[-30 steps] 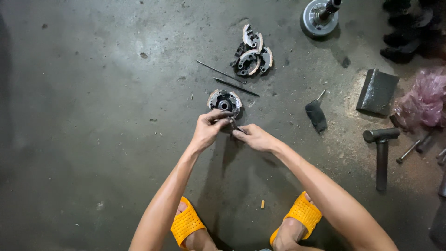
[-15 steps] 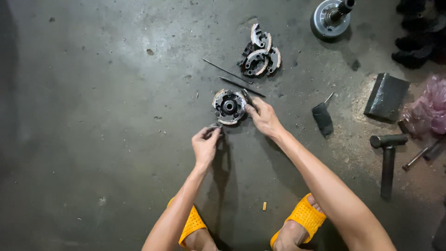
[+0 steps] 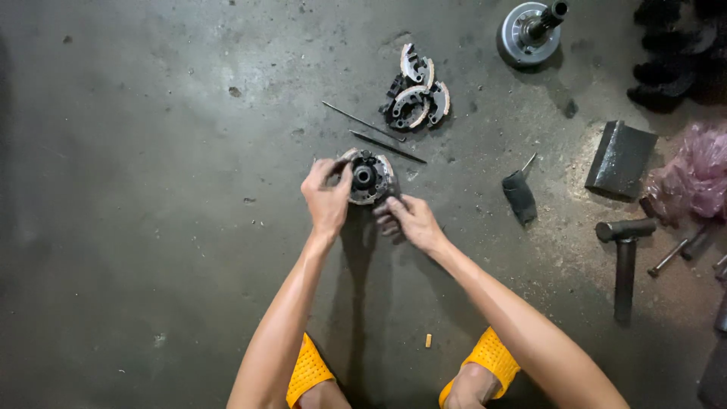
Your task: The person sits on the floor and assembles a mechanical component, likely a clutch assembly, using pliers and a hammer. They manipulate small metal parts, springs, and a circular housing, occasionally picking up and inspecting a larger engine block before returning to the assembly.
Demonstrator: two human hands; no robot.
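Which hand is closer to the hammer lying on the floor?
The right hand. It sits at the round metal part's lower right edge, on the hammer's side. The left hand grips the part's far side, farther away.

Everything's laid out on a stained concrete floor [image 3: 151,227]: round clutch assembly [image 3: 369,176], loose brake shoes [image 3: 418,97], two thin rods [image 3: 375,135], a hammer [image 3: 625,254], a metal block [image 3: 619,159], a pink bag [image 3: 693,182].

Both bare arms are stretched forward and converge ahead of the body. The left hand [image 3: 327,198] is held with fingers curled, thumb out to the right; the right hand [image 3: 409,220] is laid low, fingers bent inward
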